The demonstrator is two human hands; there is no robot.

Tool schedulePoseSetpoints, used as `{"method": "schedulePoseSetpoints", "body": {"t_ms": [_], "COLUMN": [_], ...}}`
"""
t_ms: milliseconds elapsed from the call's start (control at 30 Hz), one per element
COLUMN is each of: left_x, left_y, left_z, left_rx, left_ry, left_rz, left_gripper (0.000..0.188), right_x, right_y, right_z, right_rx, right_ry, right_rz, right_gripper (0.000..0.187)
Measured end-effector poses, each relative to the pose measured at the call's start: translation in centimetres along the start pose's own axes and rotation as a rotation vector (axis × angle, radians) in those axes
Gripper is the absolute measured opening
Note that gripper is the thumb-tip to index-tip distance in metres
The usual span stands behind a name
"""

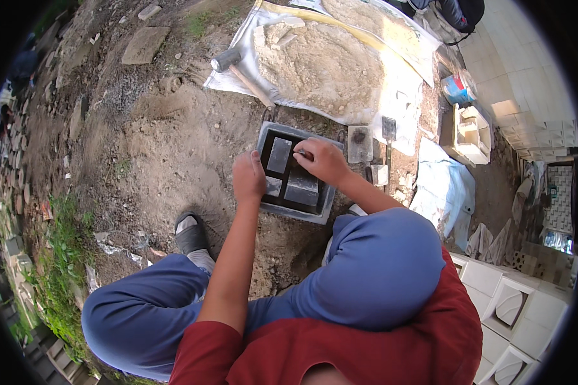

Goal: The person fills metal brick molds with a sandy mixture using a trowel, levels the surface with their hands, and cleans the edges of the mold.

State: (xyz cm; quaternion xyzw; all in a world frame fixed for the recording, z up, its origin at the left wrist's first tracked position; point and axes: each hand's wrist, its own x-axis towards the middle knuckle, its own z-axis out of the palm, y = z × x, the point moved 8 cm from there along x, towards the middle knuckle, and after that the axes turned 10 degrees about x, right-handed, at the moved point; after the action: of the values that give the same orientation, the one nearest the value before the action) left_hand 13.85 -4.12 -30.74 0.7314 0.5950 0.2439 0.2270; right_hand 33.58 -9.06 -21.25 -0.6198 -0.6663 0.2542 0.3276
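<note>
Between my feet a grey rectangular metal mould [334,168] rests on the dirt, with raised flat grey blocks [279,154] inside and dark channels between them. My left hand [248,177] lies on its left rim, fingers closed together against the edge. Over the upper right of the mould, my right hand [324,160] is closed in a pinch. A small dark piece [307,154] shows at its fingertips, too small to name. Part of the mould's inside is hidden beneath this hand.
Beyond the mould, a mallet [250,85] leans on a white sheet [221,78] bearing sandy powder [321,70]. A stained block [360,144] and a dark flat-bladed tool [388,130] sit to the right. Further right are a bucket [457,91], a box-shaped mould [472,136] and pale patterned blocks [504,308].
</note>
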Motion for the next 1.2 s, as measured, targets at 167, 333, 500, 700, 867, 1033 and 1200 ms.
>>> {"method": "schedulePoseSetpoints", "body": {"t_ms": [167,333,500,700,867,1033,1200], "left_x": [0.3,0.2,0.1,0.2,0.2,0.1,0.1], "left_y": [0.9,0.4,-0.1,0.0,0.0,0.1,-0.1], "left_z": [-0.1,-0.3,0.2,0.1,0.2,0.1,0.2], "left_rx": [0.007,0.011,0.058,0.041,0.045,0.028,0.040], "left_ry": [-0.014,-0.012,-0.062,-0.023,-0.028,-0.033,-0.030], "left_rz": [0.029,0.027,-0.019,-0.003,0.001,-0.004,-0.017], "left_gripper": [0.057,0.056,0.052,0.054,0.059,0.061,0.056], "right_x": [-3.1,-2.8,-2.6,-2.6,-3.0,-3.0,-3.0], "right_y": [2.7,3.1,3.9,4.4,4.9,4.9,4.9], "right_z": [6.0,8.2,9.5,10.2,10.6,10.7,10.7], "right_rx": [-0.137,-0.251,-0.339,-0.340,-0.297,-0.290,-0.276], "right_ry": [-0.252,-0.431,-0.604,-0.615,-0.606,-0.626,-0.620], "right_rz": [-0.036,0.044,0.170,0.188,0.212,0.222,0.234], "right_gripper": [0.022,0.041,0.056,0.055,0.054,0.055,0.056]}}
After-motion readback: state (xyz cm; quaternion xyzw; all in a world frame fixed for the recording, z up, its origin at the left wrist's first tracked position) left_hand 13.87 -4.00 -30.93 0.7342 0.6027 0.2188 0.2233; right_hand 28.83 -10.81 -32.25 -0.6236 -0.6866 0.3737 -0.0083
